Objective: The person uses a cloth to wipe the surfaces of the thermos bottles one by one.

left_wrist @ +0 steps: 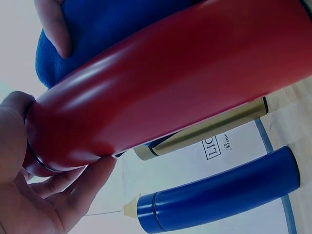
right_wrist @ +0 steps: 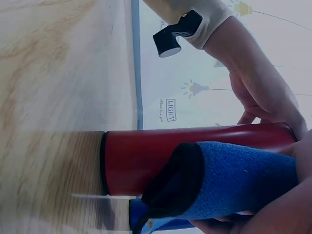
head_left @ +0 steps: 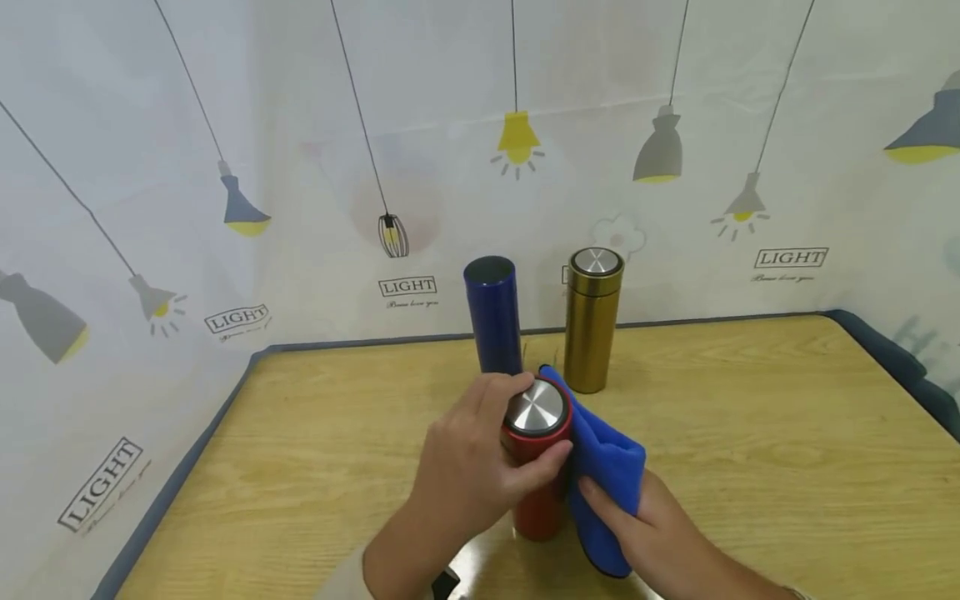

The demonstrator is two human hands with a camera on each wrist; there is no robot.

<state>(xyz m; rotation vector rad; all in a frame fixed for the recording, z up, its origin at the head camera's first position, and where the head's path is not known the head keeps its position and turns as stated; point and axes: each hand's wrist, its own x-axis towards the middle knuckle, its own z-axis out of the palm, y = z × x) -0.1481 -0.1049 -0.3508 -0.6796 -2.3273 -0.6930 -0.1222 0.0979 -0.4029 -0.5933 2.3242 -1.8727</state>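
Red flask, likely stiff and slick: grip its top, as your left hand does; right hand grips cloth.

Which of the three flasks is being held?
The red flask, frontmost in the head view: the left hand grips its top. The blue flask and gold flask stand behind, neither held.

In front of me, a blue bottle and a gold bottle with a silvery top stand upright on the wood-grained table, apart, the gold one to the right. Behind them I see a pale backdrop printed with hanging lamps (one is a wire cage), boxed "LIGHT" lettering and a blue-grey border along its foot.
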